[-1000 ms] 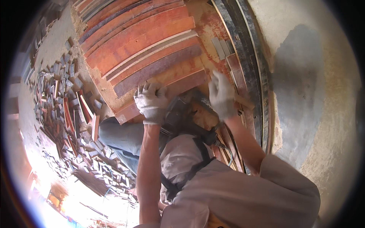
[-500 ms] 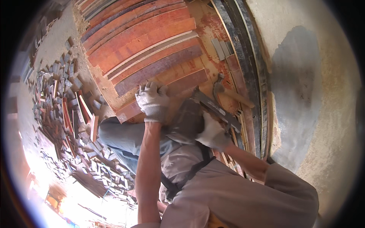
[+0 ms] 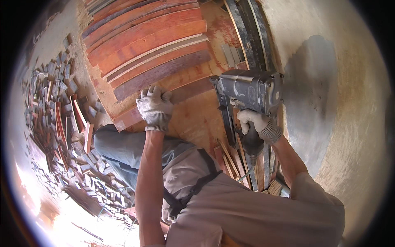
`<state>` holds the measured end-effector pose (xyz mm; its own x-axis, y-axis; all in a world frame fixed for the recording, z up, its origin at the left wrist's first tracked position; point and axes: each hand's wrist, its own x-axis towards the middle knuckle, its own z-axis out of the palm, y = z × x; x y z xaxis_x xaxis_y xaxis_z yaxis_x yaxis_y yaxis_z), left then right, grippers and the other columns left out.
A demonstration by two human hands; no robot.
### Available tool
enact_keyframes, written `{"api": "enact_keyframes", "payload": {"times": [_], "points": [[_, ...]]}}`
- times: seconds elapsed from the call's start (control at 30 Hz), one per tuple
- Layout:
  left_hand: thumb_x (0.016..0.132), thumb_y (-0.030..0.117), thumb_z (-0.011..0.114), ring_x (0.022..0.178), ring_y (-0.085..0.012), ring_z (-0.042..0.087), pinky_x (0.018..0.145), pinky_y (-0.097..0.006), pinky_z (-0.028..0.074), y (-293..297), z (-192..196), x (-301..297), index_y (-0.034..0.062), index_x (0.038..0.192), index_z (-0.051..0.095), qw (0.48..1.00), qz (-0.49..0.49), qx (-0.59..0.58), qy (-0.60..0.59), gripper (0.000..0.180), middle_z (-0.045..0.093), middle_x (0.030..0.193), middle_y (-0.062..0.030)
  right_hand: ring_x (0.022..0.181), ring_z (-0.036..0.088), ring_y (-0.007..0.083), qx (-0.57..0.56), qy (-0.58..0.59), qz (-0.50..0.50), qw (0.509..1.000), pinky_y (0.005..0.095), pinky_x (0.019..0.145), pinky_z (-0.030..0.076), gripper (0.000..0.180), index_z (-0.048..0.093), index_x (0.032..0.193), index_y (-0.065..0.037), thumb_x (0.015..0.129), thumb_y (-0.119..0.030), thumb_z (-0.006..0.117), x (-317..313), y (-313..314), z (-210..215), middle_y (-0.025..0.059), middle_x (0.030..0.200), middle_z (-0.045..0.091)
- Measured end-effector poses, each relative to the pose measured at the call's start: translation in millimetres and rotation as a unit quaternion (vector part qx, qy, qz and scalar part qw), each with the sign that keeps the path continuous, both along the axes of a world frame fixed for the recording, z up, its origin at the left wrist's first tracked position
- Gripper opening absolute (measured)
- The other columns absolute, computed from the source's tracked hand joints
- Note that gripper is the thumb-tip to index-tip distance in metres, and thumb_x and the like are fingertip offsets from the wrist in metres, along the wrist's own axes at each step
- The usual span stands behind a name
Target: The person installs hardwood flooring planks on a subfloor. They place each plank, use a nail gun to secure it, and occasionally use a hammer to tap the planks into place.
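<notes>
One grey nail gun (image 3: pixel 247 92) sat right of centre, its magazine running down the frame, clenched at the handle by the gloved right hand (image 3: pixel 258 123). Left of it, the gloved left hand (image 3: pixel 155 105) pressed flat, fingers spread, on a reddish plank (image 3: pixel 164 96). One gun, two hands.

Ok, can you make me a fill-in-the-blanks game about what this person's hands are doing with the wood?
1. The left hand presses flat on a wooden ____.
2. The right hand grips a grey nail ____.
3. Both hands wear ____.
4. The heap of wood offcuts lies on the person's ____ side.

Missing words: strip; gun; gloves; left
</notes>
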<state>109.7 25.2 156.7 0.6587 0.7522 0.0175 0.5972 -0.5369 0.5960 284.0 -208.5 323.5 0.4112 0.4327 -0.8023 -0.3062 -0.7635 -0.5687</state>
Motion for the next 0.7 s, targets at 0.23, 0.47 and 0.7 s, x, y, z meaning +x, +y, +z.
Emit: {"api": "enact_keyframes", "payload": {"times": [0.23,0.47,0.7], "points": [[0.079,0.022,0.075,0.092,-0.0328,0.065,0.083,-0.05,0.047,-1,-3,-1,0.0146,0.079,0.067,1.0,-0.002,-0.001,-0.024,0.011,0.07,0.087,-0.0046,0.056,0.055,0.0127,0.032,0.006,0.034,0.999,0.0294,0.066,0.046,0.031,0.062,0.074,-0.005,0.101,-0.019,0.054,9,-2,-7,0.004,0.058,0.057],[0.08,0.022,0.074,0.093,-0.0325,0.065,0.085,-0.05,0.047,0,-5,-1,0.0146,0.08,0.067,1.0,-0.006,-0.003,-0.014,0.01,0.071,0.087,-0.0042,0.054,0.056,0.013,0.0,0.027,-0.019,0.999,0.0287,0.062,0.047,0.017,0.066,0.088,-0.003,0.098,-0.014,0.056,7,4,-4,0.004,0.059,0.056],[0.079,0.021,0.074,0.093,-0.0325,0.065,0.086,-0.049,0.047,1,-7,-1,0.0141,0.081,0.068,1.0,-0.02,0.008,-0.017,0.009,0.07,0.088,-0.0056,0.055,0.057,0.0133,-0.003,0.031,-0.07,0.997,0.0282,0.059,0.047,0.027,0.066,0.113,0.002,0.092,-0.014,0.06,3,19,21,0.0041,0.061,0.057]]}}
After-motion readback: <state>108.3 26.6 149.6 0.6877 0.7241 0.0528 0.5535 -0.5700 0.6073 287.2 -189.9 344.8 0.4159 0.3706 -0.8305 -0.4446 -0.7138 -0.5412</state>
